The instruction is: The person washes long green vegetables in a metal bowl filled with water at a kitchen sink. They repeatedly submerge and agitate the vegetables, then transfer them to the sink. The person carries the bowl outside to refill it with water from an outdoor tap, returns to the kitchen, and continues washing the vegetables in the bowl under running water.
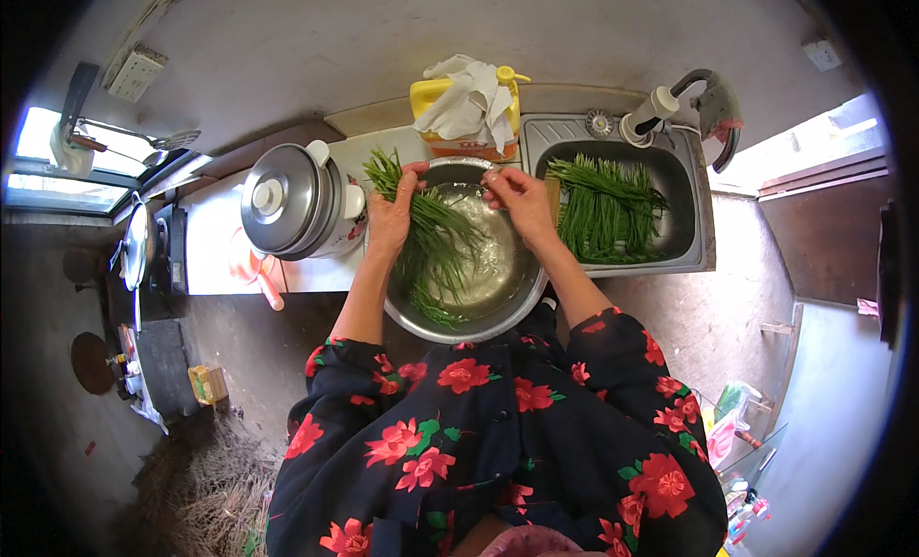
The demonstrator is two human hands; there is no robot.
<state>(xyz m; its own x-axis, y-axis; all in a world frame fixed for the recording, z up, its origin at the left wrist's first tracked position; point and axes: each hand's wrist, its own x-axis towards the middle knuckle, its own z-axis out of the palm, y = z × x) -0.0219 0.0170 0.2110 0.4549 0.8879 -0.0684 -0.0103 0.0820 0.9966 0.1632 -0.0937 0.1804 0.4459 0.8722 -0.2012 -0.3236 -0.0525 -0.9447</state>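
Observation:
A bunch of long green leafy stalks (438, 223), perhaps garlic chives, is held in my left hand (391, 212), its leaves hanging over a wide metal basin (520, 298) of water. My right hand (520, 202) is over the basin's right side, with thumb and fingertips close together; whether a small piece is between them cannot be told. More of the green stalks (607, 216) lie heaped in the steel sink at the right. Some loose leaves (434, 309) lie at the basin's lower left.
Left of the basin stands a lidded metal pot (280, 198), with a pink plastic dipper (269, 288) at the counter's edge. Behind the basin is a yellow jug (428, 97) draped with a white cloth (467, 101). A faucet (650, 115) rises behind the sink (682, 227).

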